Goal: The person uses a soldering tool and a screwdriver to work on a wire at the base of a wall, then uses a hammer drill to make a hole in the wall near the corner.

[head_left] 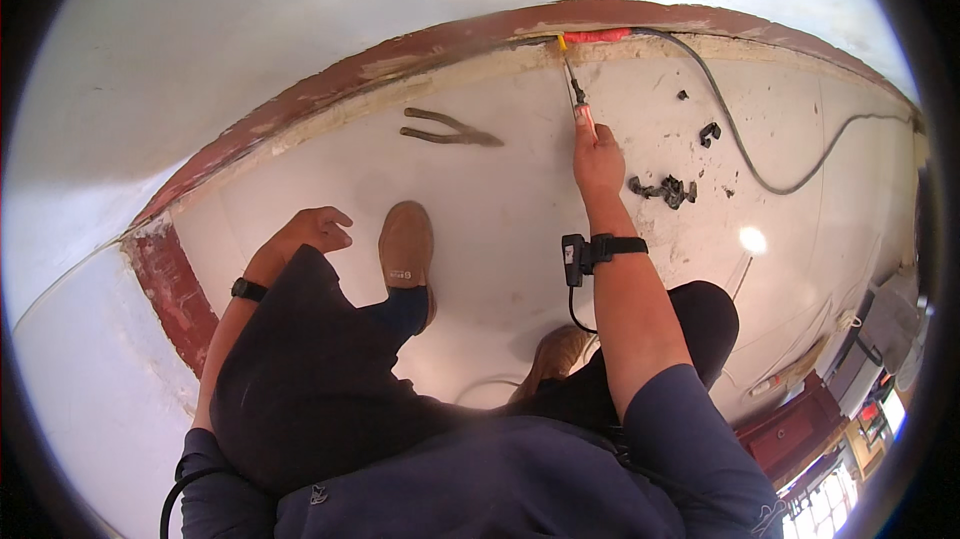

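My right hand (599, 157) grips a slim tool (583, 114) with a red-and-white handle and a long shaft. Its far end reaches a small yellow piece (562, 42) at the foot of the wall, beside a red-wrapped section (597, 35) of grey cable (722, 104). My left hand (320, 227) is beside my left knee, holding nothing, its fingers loosely bent and apart. Pliers (450, 135) with two long handles lie on the pale floor left of the tool. Crumpled black scraps (672, 191) lie right of my right hand.
A red skirting band (350, 74) runs along the white wall. The cable loops across the floor to the right. My brown shoes (405, 239) are below my hands. A dark-red cabinet (785, 419) and clutter stand at the lower right.
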`<state>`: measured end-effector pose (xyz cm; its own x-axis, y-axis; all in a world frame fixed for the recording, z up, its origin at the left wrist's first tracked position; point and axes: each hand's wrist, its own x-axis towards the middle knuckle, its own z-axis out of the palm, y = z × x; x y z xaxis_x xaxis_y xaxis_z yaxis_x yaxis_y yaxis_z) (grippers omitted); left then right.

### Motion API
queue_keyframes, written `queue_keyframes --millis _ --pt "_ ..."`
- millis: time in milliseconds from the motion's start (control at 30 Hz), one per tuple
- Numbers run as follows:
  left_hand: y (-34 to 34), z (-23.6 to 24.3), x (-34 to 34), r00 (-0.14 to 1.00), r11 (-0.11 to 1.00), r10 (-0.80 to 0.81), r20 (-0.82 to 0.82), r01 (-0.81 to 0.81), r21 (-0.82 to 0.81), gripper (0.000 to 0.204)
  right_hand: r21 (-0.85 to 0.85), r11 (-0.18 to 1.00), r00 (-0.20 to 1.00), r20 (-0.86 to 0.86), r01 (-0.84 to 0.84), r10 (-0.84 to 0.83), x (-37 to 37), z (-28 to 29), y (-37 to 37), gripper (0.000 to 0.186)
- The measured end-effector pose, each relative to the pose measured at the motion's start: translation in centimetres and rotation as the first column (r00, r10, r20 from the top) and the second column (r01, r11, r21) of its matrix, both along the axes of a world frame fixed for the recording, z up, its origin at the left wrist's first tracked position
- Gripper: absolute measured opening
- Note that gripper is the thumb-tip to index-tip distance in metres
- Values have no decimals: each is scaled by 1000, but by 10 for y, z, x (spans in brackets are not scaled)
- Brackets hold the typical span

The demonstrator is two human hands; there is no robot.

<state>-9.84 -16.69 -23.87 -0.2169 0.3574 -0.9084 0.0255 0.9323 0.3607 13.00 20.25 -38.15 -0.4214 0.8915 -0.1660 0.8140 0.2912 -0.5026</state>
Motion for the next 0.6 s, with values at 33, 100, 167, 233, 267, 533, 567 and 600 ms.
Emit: queue_keyframes --millis 33,100,167,233,267,533,567,600 --pt "-5 4 -1 1000 1000 14 0 -14 -7 39 -10 1000 1000 -7 -8 7 -9 16 -5 45" --pt "-6 9 0 1000 1000 27 2 -27 -11 39 -987 158 832 -59 35 -551 -18 48 -7 45" --pt "2 14 4 1000 999 -9 -6 8 -34 40 -993 -30 790 -69 -110 -609 -7 34 1 46" --pt "1 15 4 1000 1000 3 -8 -3 -20 40 -941 -214 747 -58 -263 -662 -6 32 -2 47" --pt "0 15 5 1000 1000 13 -11 -13 -7 39 -986 144 799 -157 -90 -580 -9 29 -9 48" --pt "-2 12 4 999 1000 -14 -34 14 2 36 -816 569 933 -119 103 -339 -17 46 -5 42" --pt "-4 11 4 998 999 -42 -43 42 -2 36 -968 251 851 -135 -3 -508 -13 43 -2 42" --pt "-4 9 5 998 999 -43 -41 43 -1 36 -983 -75 749 -77 -167 -658 -10 43 0 43"
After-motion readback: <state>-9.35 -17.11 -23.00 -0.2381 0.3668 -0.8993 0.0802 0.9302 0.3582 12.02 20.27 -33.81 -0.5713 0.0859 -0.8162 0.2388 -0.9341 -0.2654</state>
